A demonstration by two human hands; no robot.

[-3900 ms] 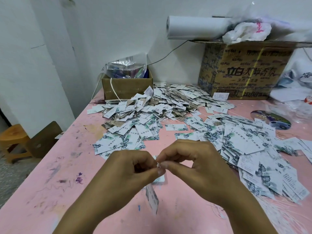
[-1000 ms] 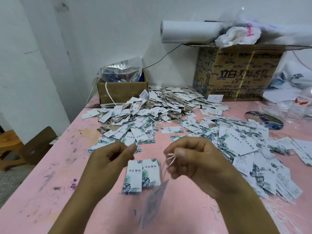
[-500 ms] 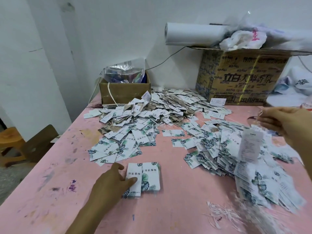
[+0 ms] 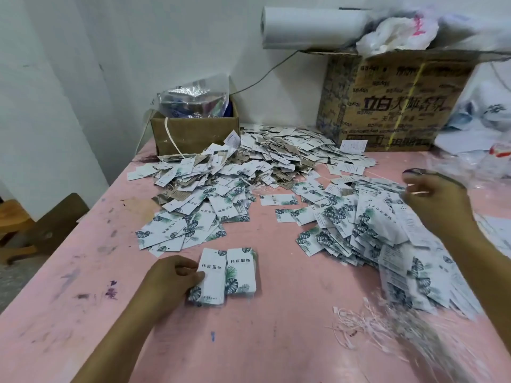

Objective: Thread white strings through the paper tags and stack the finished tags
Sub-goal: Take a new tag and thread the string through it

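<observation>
Both hands work well apart over the pink bench (image 4: 276, 313). At the near edge, the left hand (image 4: 177, 277) lies with its fingers curled against the left side of a small tag stack (image 4: 211, 283) and its thumb on the top tag, gripping it. A second tag stack (image 4: 242, 272) lies just beside the first, touching its right side; both show leaf prints and dark lettering.

Farther back on the right, the right hand (image 4: 434, 200) hovers over the right tag pile (image 4: 359, 236). It is blurred by motion, its fingers point left, and whether they pinch anything cannot be told.

Loose white strings (image 4: 356, 324) lie scattered on the bench near the front edge of the right tag pile, at the lower right. A larger heap of tags (image 4: 235, 178) spreads across the middle and back of the bench, some tags face down and brown.

At the back left a small cardboard box (image 4: 193, 134) holds a clear plastic bag (image 4: 193, 95). At the back right stands a printed carton (image 4: 392, 106), with a white paper roll (image 4: 312, 26) and a crumpled white bag (image 4: 398, 34) on top. A wooden stool (image 4: 13, 217) stands on the floor to the left.
</observation>
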